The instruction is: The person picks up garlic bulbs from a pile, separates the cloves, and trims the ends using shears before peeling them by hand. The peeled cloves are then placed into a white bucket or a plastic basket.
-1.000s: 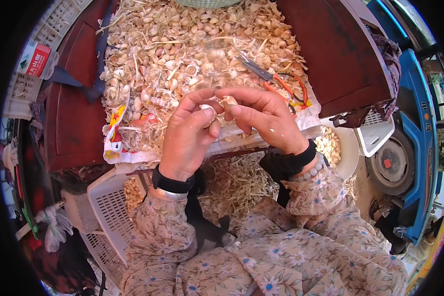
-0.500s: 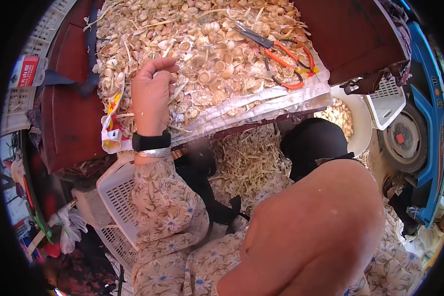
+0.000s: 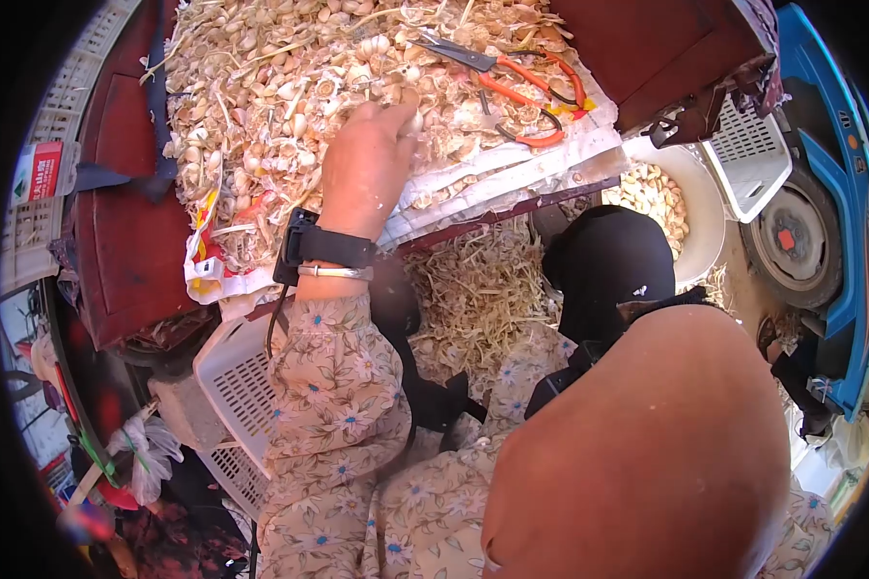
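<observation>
My left hand point(image 3: 365, 169), with a black strap and a silver bracelet on the wrist, rests on a heap of garlic cloves and peelings point(image 3: 251, 106). Its fingers curl down into the heap, so whatever lies under them is hidden. Right of its fingertips lie orange-handled scissors point(image 3: 512, 82), blades apart, on top of the garlic. A large bare-skin shape point(image 3: 637, 454), very close to the camera, fills the lower right. It may be my right arm or hand; no fingers show.
A white bowl point(image 3: 710, 222) of peeled cloves stands below the table's right side. Dry peelings point(image 3: 492, 285) lie under the front edge. White perforated baskets point(image 3: 241, 386) sit at lower left. A blue vehicle with a wheel point(image 3: 792, 236) is at right.
My left hand has moved right across the garlic, from the heap's left part towards the scissors. The large skin shape has shifted slightly right, and the view has shifted a little.
</observation>
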Motion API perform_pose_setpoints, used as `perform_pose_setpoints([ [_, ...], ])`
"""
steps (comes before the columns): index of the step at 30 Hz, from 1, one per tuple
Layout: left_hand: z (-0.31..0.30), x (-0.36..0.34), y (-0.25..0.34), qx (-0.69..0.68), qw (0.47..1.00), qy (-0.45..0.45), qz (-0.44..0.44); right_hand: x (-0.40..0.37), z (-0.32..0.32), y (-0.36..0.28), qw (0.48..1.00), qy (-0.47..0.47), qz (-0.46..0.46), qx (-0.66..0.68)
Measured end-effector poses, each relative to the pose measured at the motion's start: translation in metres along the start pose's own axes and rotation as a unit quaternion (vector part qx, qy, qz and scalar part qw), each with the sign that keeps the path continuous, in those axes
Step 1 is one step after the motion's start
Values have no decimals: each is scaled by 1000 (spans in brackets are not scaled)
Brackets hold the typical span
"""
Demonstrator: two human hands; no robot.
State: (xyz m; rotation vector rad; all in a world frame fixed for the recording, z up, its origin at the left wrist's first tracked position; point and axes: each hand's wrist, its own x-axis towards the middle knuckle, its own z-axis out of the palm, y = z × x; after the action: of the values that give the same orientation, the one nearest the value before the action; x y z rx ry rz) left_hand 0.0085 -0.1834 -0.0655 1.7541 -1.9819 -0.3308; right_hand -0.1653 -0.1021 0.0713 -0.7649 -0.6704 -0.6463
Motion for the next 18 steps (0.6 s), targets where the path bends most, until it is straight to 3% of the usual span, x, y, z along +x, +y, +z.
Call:
perform_pose_setpoints([
  [7, -3, 5, 5, 44, 998, -35, -30, -5, 3, 1, 998, 40, 30, 44],
  [10, -1, 3, 2, -22, 999, -1, -41, -3, 6, 4, 996, 52, 43, 59],
  [13, -7, 5, -3, -179, 980, 64, -65, -4, 4, 6, 995, 62, 51, 60],
  [15, -13, 4, -9, -335, 933, 82, -99, -3, 5, 8, 994, 72, 56, 67],
  [18, -36, -8, 3, -554, 811, 62, -177, -1, 10, 16, 995, 75, 17, 69],
])
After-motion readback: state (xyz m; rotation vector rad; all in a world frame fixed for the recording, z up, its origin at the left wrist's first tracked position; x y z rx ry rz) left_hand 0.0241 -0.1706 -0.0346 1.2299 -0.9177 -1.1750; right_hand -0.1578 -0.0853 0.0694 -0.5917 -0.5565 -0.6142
